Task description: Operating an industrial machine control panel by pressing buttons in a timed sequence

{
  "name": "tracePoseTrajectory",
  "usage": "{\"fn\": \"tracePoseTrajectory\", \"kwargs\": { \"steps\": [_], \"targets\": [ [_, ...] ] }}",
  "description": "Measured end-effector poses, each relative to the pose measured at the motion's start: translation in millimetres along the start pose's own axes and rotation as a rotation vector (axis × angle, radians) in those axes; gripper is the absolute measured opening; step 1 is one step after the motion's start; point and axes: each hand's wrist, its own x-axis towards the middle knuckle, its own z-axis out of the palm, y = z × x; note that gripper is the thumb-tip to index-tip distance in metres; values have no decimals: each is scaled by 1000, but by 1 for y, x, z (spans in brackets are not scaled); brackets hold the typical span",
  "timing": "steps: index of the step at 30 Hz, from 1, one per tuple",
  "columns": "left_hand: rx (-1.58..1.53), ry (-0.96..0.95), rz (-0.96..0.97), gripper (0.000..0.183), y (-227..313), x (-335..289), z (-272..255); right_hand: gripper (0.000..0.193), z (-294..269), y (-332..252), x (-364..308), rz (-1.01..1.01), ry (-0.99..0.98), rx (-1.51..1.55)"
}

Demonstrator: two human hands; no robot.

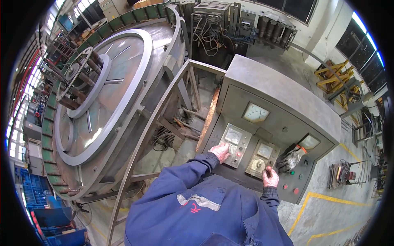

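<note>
A grey control console (pixel 283 98) stands in front of me, with two small meter units set in its sloping panel. On the left unit (pixel 238 139), my left hand (pixel 219 153) has its fingers closed at a control knob just below the meter; the fingers mostly cover it. The right unit (pixel 264 151) carries a large round dial knob (pixel 258 165). Just beside that unit's lower right corner is my right hand (pixel 270 178), its fingers curled in; whether they grip anything is hidden. A crumpled dark glove or rag (pixel 290 159) lies on the panel to its right.
Red push buttons (pixel 296 191) and green ones (pixel 301 176) sit at the panel's right. A large round machine table (pixel 98 98) bearing a grey metal ring (pixel 145 53) fills the left, behind a metal rail (pixel 141 147). Yellow lines (pixel 305 201) mark the floor at right.
</note>
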Motion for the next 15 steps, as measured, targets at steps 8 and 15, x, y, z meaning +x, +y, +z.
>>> {"fn": "tracePoseTrajectory", "kwargs": {
  "steps": [8, 15],
  "targets": [
    [58, 3, -21, 42, 6, -2, 1, 25, 6, 32, -4, -7, 38, 74],
    [19, -6, -28, 39, 17, -2, -4, 32, -11, 23, -8, -114, 51, -154]
  ]
}}
